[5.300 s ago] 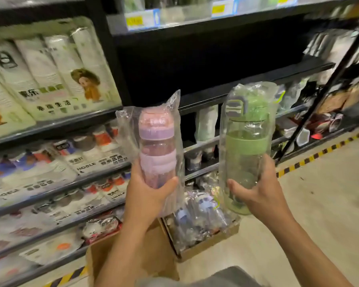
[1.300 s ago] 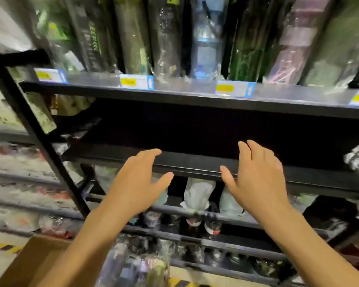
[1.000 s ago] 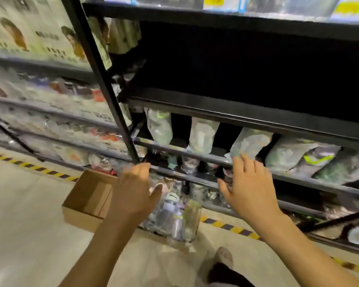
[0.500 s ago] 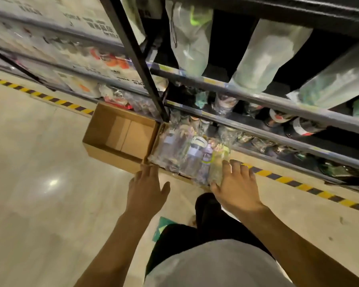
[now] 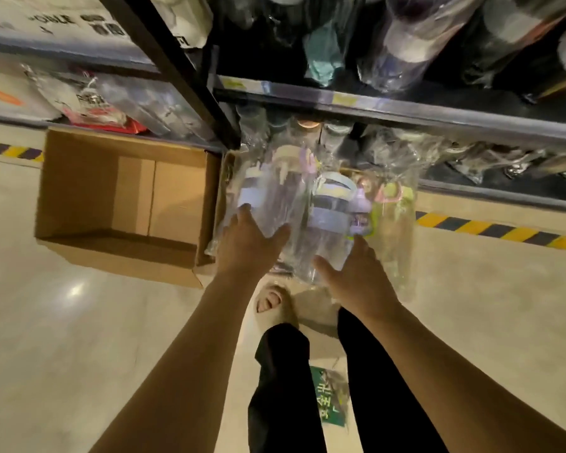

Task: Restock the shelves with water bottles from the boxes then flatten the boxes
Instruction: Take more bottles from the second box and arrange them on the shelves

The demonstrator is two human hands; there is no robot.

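Wrapped water bottles (image 5: 275,188), each in a clear plastic sleeve, stand packed upright in an open cardboard carton (image 5: 223,191) on the shop floor, right against the foot of the shelving. My left hand (image 5: 247,245) lies on the near side of a clear bottle with a pale lavender band, fingers straight and thumb spread wide, touching the wrap without closing round it. My right hand (image 5: 352,274) reaches in beside it, palm turned inward, fingers loose and extended against the lower body of a second clear bottle (image 5: 329,220) with a lavender collar; it grasps nothing that I can see. A green bottle (image 5: 389,217) sits at the carton's right side, blurred by its wrapping.

Just to the left, touching the carton, an empty box (image 5: 121,204) lies open, its flaps up and bare bottom showing. Above both, the lowest shelf rail (image 5: 406,112) carries yellow price tags, with more wrapped bottles lying behind and under it. A black upright post (image 5: 177,67) divides this bay from one holding white packets (image 5: 89,103). A yellow-and-black hazard stripe (image 5: 497,230) runs along the pale floor (image 5: 79,338). Below my arms show black trousers (image 5: 285,387), a light open-toed slipper (image 5: 272,305) and a green floor sticker (image 5: 329,400).
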